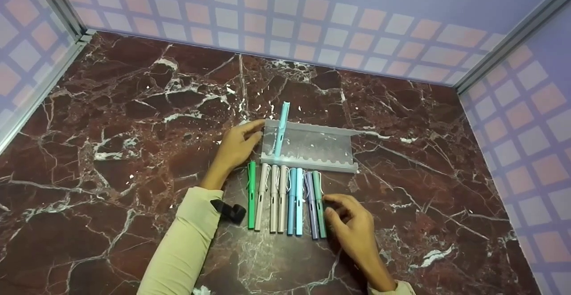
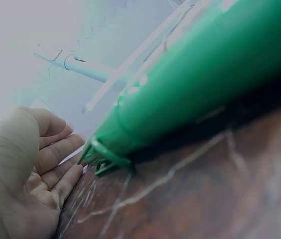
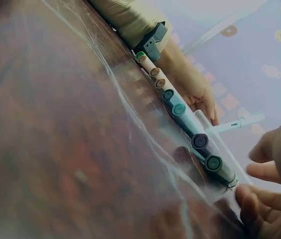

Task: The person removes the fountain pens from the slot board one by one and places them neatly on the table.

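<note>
A clear notched pen rack [image 1: 319, 145] lies on the table with one light blue pen [image 1: 281, 130] resting across its left end. My left hand [image 1: 236, 145] is at the rack's left side, its index finger reaching the rear corner. In front of the rack several capped pens lie side by side: a bright green pen [image 1: 251, 197] at the left, then beige ones [image 1: 273, 201], blue ones [image 1: 298, 201], a purple pen [image 1: 311, 208] and a dark green pen [image 1: 319, 205]. Beside that last pen is my right hand [image 1: 354, 223], thumb and fingers apart, fingertips close to it; contact is unclear.
The dark red marble table [image 1: 134, 174] has white veins and small white flecks. Pale walls with a checked pattern [image 1: 308, 31] enclose it at the back and both sides. A black wrist strap [image 1: 229, 211] sits on the left sleeve, near the bright green pen.
</note>
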Demonstrator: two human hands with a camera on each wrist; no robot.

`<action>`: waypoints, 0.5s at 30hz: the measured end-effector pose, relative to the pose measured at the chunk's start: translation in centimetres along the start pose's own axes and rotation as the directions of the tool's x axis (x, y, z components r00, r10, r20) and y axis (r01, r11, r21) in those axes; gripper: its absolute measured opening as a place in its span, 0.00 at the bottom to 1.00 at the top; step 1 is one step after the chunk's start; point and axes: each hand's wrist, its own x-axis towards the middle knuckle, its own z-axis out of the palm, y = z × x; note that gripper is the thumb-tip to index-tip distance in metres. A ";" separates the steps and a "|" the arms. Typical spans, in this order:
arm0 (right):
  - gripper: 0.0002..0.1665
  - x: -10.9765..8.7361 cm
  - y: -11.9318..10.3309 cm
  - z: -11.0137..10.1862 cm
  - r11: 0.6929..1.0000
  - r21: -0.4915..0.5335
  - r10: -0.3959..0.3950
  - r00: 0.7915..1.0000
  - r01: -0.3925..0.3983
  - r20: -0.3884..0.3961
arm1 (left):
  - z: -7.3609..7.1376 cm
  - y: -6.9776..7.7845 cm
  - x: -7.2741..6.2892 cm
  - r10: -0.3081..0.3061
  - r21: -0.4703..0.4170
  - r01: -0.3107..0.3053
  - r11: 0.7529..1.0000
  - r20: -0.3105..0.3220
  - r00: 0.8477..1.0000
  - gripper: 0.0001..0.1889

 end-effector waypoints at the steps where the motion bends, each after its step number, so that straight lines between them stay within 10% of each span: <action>1: 0.15 0.2 0.0 0.0 0.999 0.030 0.017 1.000 -0.016 -0.016 | -0.1 0.0 0.0 -0.003 -0.002 0.003 1.000 0.001 1.000 0.21; 15: 0.10 6.9 -1.1 2.5 0.896 0.444 0.065 0.986 0.010 -0.152 | 0.0 0.0 0.0 0.005 -0.004 -0.005 1.000 -0.015 1.000 0.21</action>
